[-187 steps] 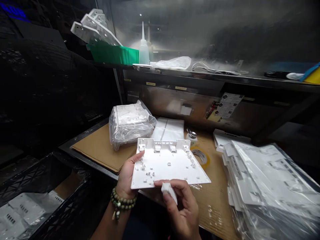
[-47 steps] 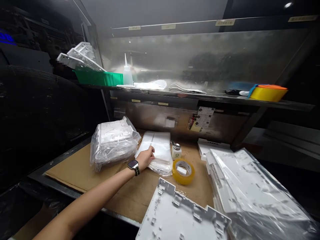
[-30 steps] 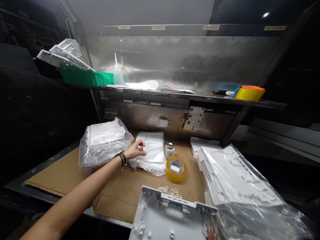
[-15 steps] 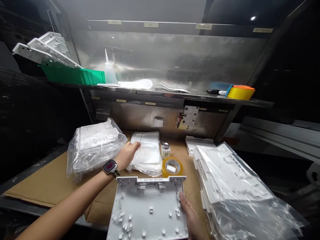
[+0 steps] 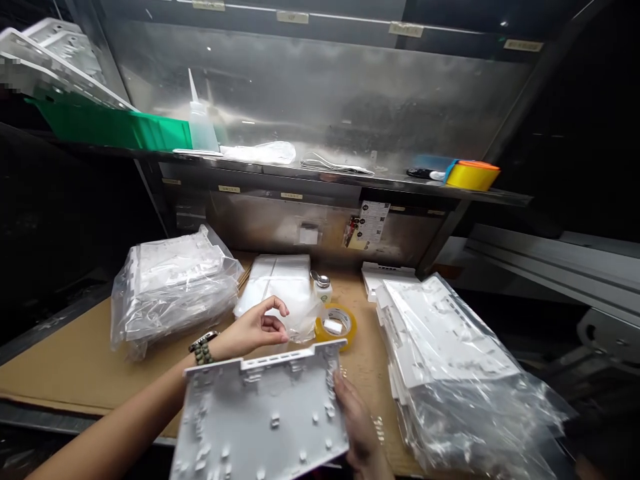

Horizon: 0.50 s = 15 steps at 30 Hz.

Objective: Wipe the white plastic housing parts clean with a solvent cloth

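My right hand point(image 5: 357, 420) grips the right edge of a white plastic panel point(image 5: 270, 413), whose inner face with small clips and posts is turned up toward me. Beyond the panel's back edge, my left hand point(image 5: 263, 327) has its fingers curled toward the thumb. It appears to pinch a clear plastic bag point(image 5: 303, 321), which bulges up from the front of the bag stack point(image 5: 280, 270); the exact contact is hard to see. A watch on a braided band circles my left wrist.
Bagged white panels point(image 5: 170, 280) lie at left, and a taller bagged pile point(image 5: 440, 340) stands at right. A roll of tape point(image 5: 350, 327) and a small dispenser bottle point(image 5: 323, 287) sit beside the bag stack. The metal shelf above carries a green bin point(image 5: 115, 130) and a squeeze bottle point(image 5: 203, 127).
My left hand has come back from the top of the bag stack toward me, drawing a bag's front loose. The panel in my right hand has shifted left and tilted.
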Motion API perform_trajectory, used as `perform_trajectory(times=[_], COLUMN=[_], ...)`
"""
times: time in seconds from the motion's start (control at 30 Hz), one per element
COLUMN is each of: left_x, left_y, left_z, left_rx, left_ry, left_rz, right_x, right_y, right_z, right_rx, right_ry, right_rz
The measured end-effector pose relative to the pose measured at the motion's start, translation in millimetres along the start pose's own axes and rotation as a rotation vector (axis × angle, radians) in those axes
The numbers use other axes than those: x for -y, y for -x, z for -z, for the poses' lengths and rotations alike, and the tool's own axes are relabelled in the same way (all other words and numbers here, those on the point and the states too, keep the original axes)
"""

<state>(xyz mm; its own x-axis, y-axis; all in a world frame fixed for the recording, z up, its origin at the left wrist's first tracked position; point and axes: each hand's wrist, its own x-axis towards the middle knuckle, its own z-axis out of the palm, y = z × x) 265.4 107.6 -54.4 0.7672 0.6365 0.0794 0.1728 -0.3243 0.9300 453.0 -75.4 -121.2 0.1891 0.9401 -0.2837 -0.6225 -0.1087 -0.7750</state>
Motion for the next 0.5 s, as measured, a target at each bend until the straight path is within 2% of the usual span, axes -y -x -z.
perform_trajectory(times=[0.07, 0.13, 0.2, 0.4, 0.5], left_x=[13.9, 27.6, 39.2, 57.0, 54.1], left_y=[-5.6, -11.2, -15.2, -24.4, -29.8], left_z=[-6.6, -6.5, 1.6, 41.9, 44.4], left_rx=[-0.007, -0.044, -0.116, -0.461, -0.485], left_ry=[0.020, -0.008, -0.071, -0.390, -0.533], left_rz=[-0.038, -0.082, -0.116, -0.128, -0.137], right_x=[-2.8, -4.4, -4.3, -3.9, -9.7], right_y=[-14.4, -28.7, -38.4, -37.3, -31.0], right_z=[-21.4, -35.5, -40.5, -25.7, -11.4], right_rx=[0.120, 0.148, 0.143, 0.079, -0.028], right_ry=[-0.073, -0.106, -0.110, -0.104, -0.086], right_rz=[-0.051, -0.054, -0.052, -0.062, -0.077])
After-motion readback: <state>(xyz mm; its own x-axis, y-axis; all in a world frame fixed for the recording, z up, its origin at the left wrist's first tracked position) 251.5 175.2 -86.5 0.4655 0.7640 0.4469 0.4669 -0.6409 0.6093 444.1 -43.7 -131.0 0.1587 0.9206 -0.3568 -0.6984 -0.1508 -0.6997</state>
